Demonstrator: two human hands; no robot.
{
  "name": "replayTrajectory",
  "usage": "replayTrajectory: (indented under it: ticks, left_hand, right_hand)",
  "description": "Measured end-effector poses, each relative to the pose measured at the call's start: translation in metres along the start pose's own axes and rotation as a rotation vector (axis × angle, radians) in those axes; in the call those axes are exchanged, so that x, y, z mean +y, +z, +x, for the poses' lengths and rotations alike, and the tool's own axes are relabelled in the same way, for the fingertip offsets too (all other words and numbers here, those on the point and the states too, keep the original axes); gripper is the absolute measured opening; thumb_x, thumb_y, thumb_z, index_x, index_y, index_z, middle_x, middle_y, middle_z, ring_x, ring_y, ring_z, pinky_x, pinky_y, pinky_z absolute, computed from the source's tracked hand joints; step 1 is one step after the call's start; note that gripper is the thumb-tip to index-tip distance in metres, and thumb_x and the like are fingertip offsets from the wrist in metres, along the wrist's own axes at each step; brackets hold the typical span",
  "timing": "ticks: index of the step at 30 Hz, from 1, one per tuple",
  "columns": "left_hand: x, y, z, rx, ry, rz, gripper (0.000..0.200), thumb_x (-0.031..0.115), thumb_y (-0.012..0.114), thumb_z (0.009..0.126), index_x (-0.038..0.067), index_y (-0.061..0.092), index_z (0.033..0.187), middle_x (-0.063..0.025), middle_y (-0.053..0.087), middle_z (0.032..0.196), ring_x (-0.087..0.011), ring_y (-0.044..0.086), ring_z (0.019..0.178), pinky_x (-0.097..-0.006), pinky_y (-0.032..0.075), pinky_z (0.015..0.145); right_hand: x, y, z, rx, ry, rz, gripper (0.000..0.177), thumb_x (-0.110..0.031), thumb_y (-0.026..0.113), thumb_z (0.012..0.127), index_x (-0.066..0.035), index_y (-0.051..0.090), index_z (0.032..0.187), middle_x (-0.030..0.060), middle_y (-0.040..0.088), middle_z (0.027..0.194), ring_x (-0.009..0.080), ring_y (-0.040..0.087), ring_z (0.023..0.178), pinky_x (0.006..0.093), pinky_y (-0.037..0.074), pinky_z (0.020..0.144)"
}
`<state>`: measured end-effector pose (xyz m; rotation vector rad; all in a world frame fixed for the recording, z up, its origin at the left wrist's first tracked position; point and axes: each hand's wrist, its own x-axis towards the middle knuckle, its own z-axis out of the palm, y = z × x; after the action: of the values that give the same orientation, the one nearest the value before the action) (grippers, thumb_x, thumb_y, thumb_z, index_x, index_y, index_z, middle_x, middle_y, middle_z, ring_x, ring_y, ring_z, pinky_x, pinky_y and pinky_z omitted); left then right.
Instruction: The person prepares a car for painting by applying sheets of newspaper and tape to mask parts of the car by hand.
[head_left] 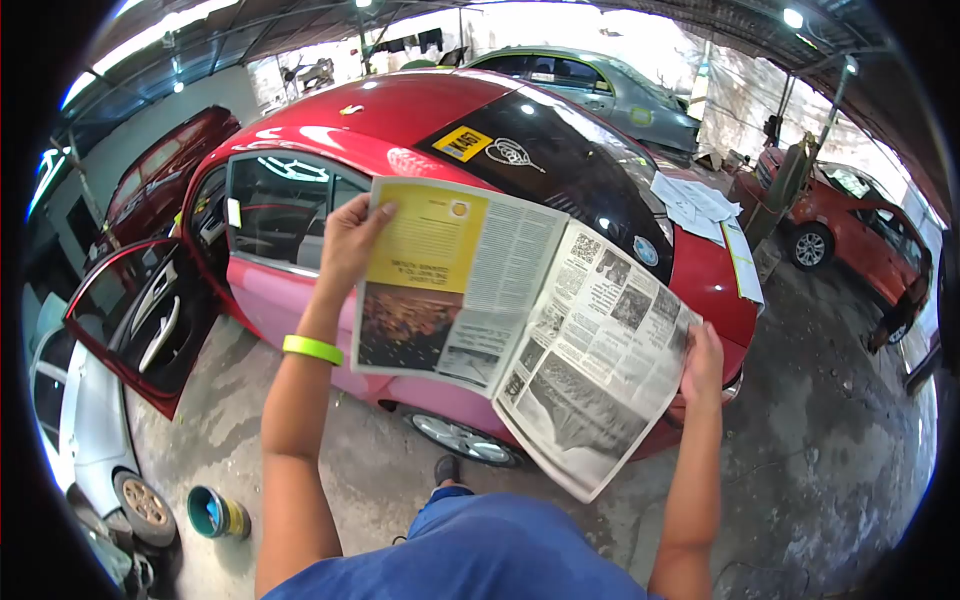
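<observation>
An open newspaper (pixel 530 330) is spread between my hands, its text upside down in view. My left hand (pixel 352 235) pinches its upper left edge, beside a yellow printed panel; a bright green band circles that wrist. The right edge is held in my right hand (pixel 703 360), with the fingers partly behind the paper. Behind the newspaper stands a red car (pixel 360 110) with a dull pink lower side and a dark rear window. Loose papers (pixel 695 208) lie on the car's rear.
An open red car door (pixel 150 320) juts out at the left. Near it are a bucket (pixel 222 514) on the concrete floor and a silver car (pixel 90 420). A grey-green car (pixel 600 95) stands behind, an orange-red car (pixel 860 225) at the right, beyond a post (pixel 785 185).
</observation>
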<state>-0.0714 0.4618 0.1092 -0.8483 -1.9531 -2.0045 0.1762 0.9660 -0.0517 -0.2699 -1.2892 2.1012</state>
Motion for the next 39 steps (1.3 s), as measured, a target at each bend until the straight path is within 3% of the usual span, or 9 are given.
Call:
replayTrajectory:
  ticks: [9,12,16,29,33,34,36,37,39]
  left_hand:
    - [-0.077,-0.074,0.153,-0.132,0.012,0.104,0.032,0.023,0.065,0.113,-0.004,0.071,0.128,-0.0054,0.078,0.108,-0.0069,0.067,0.096,-0.0260,0.055,0.086]
    - [-0.107,-0.080,0.203,-0.078,0.061,0.235,0.030,0.020,0.059,0.114,-0.004,0.070,0.128,-0.0068,0.077,0.103,-0.0084,0.067,0.091,-0.0276,0.054,0.083]
    - [-0.127,-0.077,0.236,-0.067,0.031,0.200,0.028,0.018,0.059,0.114,-0.005,0.070,0.125,-0.0075,0.077,0.101,-0.0093,0.067,0.087,-0.0276,0.053,0.080]
    - [-0.123,-0.053,0.216,0.019,0.135,-0.168,0.032,0.028,0.061,0.115,-0.003,0.068,0.124,-0.0074,0.076,0.100,-0.0061,0.066,0.089,-0.0238,0.051,0.078]
    - [-0.110,-0.029,0.191,0.085,0.158,-0.321,0.029,0.029,0.063,0.115,0.001,0.064,0.121,-0.0070,0.076,0.102,-0.0067,0.066,0.093,-0.0235,0.052,0.081]
    - [-0.110,-0.022,0.186,0.106,0.152,-0.398,0.028,0.029,0.063,0.114,0.002,0.062,0.121,-0.0081,0.075,0.108,-0.0084,0.067,0.096,-0.0249,0.054,0.084]
    - [-0.120,-0.008,0.180,0.105,0.141,-0.536,0.029,0.029,0.063,0.114,0.002,0.062,0.126,-0.0097,0.075,0.115,-0.0109,0.069,0.100,-0.0270,0.057,0.087]
    - [-0.128,-0.003,0.179,0.098,0.136,-0.605,0.030,0.029,0.063,0.114,0.001,0.062,0.128,-0.0105,0.075,0.118,-0.0121,0.071,0.103,-0.0281,0.058,0.088]
    - [-0.136,0.002,0.167,0.027,0.025,-0.718,0.034,0.022,0.059,0.115,0.000,0.058,0.141,-0.0128,0.074,0.128,-0.0194,0.073,0.112,-0.0331,0.063,0.088]
  right_hand:
    - [0.048,0.111,0.125,0.258,-0.469,-1.074,0.029,-0.027,0.064,0.111,0.001,0.061,0.114,0.0138,0.077,0.108,0.0243,0.075,0.096,0.0377,0.056,0.082]
    - [0.077,0.114,0.186,0.290,-0.469,-0.860,0.037,-0.031,0.067,0.109,0.002,0.064,0.127,0.0163,0.079,0.116,0.0299,0.078,0.102,0.0372,0.059,0.085]
    - [0.048,0.149,0.144,-0.145,0.266,-0.226,0.051,-0.028,0.076,0.104,0.005,0.062,0.141,0.0131,0.078,0.124,0.0227,0.077,0.109,0.0366,0.059,0.100]
    - [-0.076,0.174,0.110,-0.077,-0.312,-0.499,0.043,-0.014,0.076,0.103,0.005,0.063,0.140,0.0120,0.075,0.130,0.0153,0.071,0.113,0.0325,0.052,0.105]
    - [-0.123,0.284,0.015,-0.140,-0.323,-0.595,0.038,-0.011,0.071,0.106,0.004,0.062,0.141,0.0140,0.076,0.126,0.0160,0.071,0.116,0.0357,0.058,0.100]
    - [-0.122,0.325,-0.020,-0.199,-0.200,-0.596,0.042,-0.010,0.069,0.107,0.005,0.058,0.145,0.0136,0.075,0.129,0.0175,0.072,0.116,0.0385,0.061,0.099]
    - [-0.124,0.364,-0.067,-0.900,-0.178,-0.912,0.051,-0.019,0.065,0.109,0.001,0.051,0.154,0.0237,0.053,0.159,0.0313,0.066,0.134,0.0441,0.058,0.108]
    - [-0.095,0.367,-0.072,-1.142,-0.635,-1.026,0.054,-0.023,0.063,0.110,-0.001,0.049,0.157,0.0268,0.045,0.164,0.0401,0.061,0.139,0.0448,0.052,0.116]
    - [-0.103,0.366,-0.096,-1.035,-0.478,-0.900,0.048,-0.022,0.064,0.109,-0.004,0.056,0.153,0.0243,0.058,0.153,0.0415,0.064,0.134,0.0439,0.049,0.116]
